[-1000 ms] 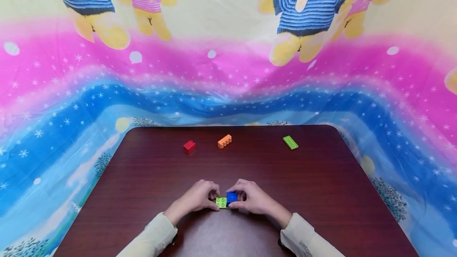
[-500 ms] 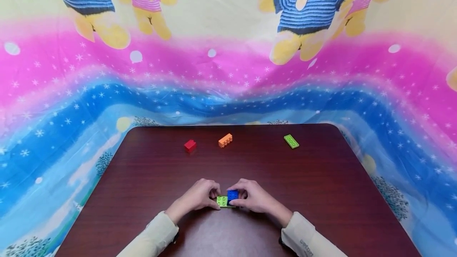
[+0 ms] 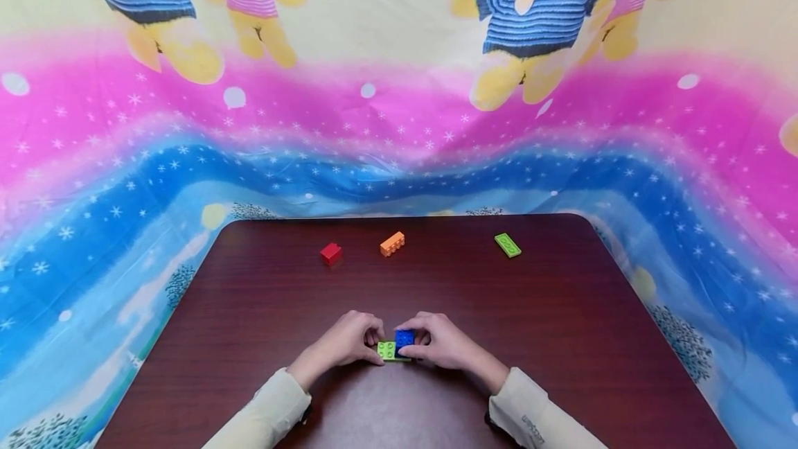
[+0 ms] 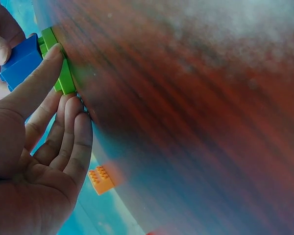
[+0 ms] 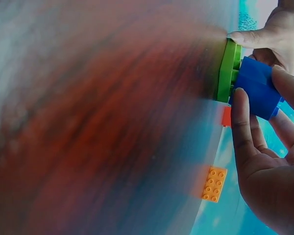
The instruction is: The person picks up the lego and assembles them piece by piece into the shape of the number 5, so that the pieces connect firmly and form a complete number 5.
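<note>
A flat light-green toy brick (image 3: 386,350) with round studs lies near the front middle of the table. My left hand (image 3: 354,339) pinches its left end between thumb and fingers, plain in the left wrist view on the green brick (image 4: 65,78). Over the right half of the green brick is a blue toy brick (image 3: 404,339), tilted against the studs in the right wrist view. My right hand (image 3: 440,342) grips this blue brick (image 5: 256,87) between thumb and fingers. The blue brick hides the green one's right-hand studs.
Along the far part of the brown table (image 3: 299,303) lie a red brick (image 3: 331,253), an orange brick (image 3: 393,244) on its side, and another flat green brick (image 3: 508,245). A printed cloth (image 3: 399,130) hangs behind the table and at both sides.
The blue brick has risen and tilted slightly in my right hand over the green brick. My left hand keeps its pinch, and the far bricks stay put.
</note>
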The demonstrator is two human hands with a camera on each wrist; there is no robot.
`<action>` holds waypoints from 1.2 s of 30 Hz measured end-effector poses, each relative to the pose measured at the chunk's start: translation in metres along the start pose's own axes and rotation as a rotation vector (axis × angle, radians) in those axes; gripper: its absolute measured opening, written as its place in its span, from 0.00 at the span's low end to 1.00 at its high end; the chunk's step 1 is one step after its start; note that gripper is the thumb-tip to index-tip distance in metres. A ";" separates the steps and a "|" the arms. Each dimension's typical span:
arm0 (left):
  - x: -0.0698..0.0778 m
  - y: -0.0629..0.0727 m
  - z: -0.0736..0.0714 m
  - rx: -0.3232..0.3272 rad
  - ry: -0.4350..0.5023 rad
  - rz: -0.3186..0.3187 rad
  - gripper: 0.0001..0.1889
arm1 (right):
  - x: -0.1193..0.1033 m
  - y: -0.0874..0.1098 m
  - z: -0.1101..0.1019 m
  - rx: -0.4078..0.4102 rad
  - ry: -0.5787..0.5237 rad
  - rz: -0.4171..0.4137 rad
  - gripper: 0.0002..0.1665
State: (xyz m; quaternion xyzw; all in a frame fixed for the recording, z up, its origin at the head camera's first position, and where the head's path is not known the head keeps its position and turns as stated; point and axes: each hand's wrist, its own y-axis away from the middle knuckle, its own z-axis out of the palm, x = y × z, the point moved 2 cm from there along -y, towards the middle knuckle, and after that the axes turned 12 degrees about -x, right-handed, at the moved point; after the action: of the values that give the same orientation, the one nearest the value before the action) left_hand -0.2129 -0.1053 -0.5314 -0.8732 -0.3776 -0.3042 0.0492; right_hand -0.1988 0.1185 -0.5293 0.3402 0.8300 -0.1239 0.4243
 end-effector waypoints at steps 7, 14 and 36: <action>0.000 0.000 0.000 0.003 0.000 0.000 0.16 | 0.000 -0.001 0.000 0.004 0.009 0.007 0.22; 0.001 0.001 -0.001 0.009 -0.005 -0.005 0.16 | 0.000 -0.001 0.000 0.014 0.009 0.012 0.21; 0.002 0.002 0.001 0.025 -0.022 -0.008 0.16 | -0.004 0.001 0.006 0.061 0.139 -0.003 0.24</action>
State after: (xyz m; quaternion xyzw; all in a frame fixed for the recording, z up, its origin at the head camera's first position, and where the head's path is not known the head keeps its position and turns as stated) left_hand -0.2097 -0.1046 -0.5309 -0.8742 -0.3855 -0.2899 0.0546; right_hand -0.1923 0.1145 -0.5294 0.3593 0.8539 -0.1257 0.3550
